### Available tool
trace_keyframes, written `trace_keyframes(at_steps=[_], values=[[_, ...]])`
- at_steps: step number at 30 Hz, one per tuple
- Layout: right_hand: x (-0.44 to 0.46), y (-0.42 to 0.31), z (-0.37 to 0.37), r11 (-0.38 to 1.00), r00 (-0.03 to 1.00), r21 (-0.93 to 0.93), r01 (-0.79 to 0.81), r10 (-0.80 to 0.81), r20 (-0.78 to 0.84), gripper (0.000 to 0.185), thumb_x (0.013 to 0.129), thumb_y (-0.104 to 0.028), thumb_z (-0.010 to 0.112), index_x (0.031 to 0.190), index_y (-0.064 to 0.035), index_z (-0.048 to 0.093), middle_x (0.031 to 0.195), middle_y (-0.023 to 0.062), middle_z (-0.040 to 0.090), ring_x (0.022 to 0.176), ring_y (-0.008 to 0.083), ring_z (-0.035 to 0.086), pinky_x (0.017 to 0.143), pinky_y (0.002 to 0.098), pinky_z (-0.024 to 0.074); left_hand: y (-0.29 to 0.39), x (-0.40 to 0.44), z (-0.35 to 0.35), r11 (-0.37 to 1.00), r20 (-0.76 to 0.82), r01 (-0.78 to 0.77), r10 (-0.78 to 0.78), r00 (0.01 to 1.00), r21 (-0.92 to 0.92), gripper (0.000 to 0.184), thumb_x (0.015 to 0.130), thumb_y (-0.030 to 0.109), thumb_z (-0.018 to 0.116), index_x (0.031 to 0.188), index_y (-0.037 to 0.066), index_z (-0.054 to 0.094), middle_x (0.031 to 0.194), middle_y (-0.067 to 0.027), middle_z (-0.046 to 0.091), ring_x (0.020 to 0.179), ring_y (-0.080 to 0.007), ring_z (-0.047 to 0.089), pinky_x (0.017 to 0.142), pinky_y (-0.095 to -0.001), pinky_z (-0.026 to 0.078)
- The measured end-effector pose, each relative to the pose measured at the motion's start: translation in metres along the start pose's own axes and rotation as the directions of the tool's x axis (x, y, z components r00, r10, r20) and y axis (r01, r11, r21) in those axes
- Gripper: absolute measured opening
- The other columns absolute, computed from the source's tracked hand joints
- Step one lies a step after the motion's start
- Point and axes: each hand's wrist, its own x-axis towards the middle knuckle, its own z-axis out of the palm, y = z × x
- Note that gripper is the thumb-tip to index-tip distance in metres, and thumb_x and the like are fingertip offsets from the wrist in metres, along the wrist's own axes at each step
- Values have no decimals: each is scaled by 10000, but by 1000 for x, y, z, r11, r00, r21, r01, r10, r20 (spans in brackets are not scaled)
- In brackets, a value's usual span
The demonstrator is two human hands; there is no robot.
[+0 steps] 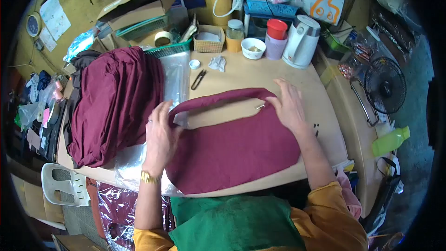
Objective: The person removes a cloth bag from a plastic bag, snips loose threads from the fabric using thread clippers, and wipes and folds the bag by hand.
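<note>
A maroon cloth bag (234,151) lies flat at the front of the table, its wide strap (218,98) arched in a loop above the body. At the strap's left end is my left hand (160,137), fingers closed on the cloth. My right hand (288,107) pinches the strap's right end between thumb and fingers. A small pale label (260,106) shows at the bag's top edge, near the right thumb. Left of my left hand rises a thick pile of maroon cloth (116,104). Black thread snips (198,79) lie beyond the strap.
Clear plastic sheeting (176,76) lies beside and under the pile. Along the back stand a basket (208,44), a jar (235,30), a white bowl (253,49), a red-lidded cup (277,30) and a kettle (302,42). A black fan (385,85) is at the right.
</note>
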Motion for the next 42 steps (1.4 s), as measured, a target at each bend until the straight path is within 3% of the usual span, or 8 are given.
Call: trace_keyframes(at_steps=[2,6,9,15,24,26,38,42], values=[[-6,-53,-34,962,906,189,-197,104,411,634,802,-219,756,1349,-65,475,1391,206,489,1280,394,459,1071,482,336,42,-24,-3,1000,219,-19,15,976,18,729,832,338,717,1444,77,419,1500,-197,384,1421,-392,314,1144,-575,234],[-95,-28,-7,970,763,-38,238,-163,626,684,857,-425,677,1414,-84,473,1512,190,391,1421,360,336,1093,713,153,5,-87,39,984,493,-17,-73,867,175,685,918,497,562,1485,142,416,1553,-155,349,1471,-345,244,1159,-642,109],[-84,15,-45,969,854,-232,-88,194,483,708,825,-390,712,1420,-90,471,1550,161,347,1460,316,279,1163,627,138,8,-87,-10,990,409,35,-89,908,138,800,817,552,667,1448,109,455,1584,-183,278,1480,-399,195,1165,-633,102],[-110,-5,-91,988,691,154,10,-118,713,602,773,-193,734,1341,-102,557,1538,124,382,1470,279,275,1205,548,138,22,-121,-16,991,396,-85,121,910,-106,541,682,284,851,1149,100,649,1206,-122,580,1101,-310,563,1007,-494,395],[-111,21,-65,945,918,266,-191,76,389,388,689,75,577,1038,-60,682,1124,101,706,1108,270,648,1095,520,379,3,-95,-7,915,137,223,-186,973,-337,129,810,-2,689,925,-4,629,816,-131,620,764,-299,622,664,-381,486],[-105,26,-62,978,902,161,136,-189,387,332,667,76,604,965,-50,678,1032,91,714,1020,281,672,1022,497,444,-5,-93,-3,954,297,112,-26,955,-277,209,708,-12,721,845,14,566,768,-123,564,715,-322,587,662,-400,468],[-106,-41,-60,977,883,-3,212,-190,430,418,621,-151,784,1008,-95,637,1106,44,647,1126,229,589,1103,581,280,49,-88,-10,989,386,-99,48,921,112,677,497,100,824,1129,139,584,1031,-82,526,955,-296,547,834,-425,425],[-111,-91,-7,879,796,5,477,-434,423,308,700,-188,704,985,-113,615,951,54,589,936,225,572,955,471,372,78,-83,38,968,353,-230,180,918,105,353,659,133,725,992,117,610,945,-71,551,931,-262,569,790,-404,426]])
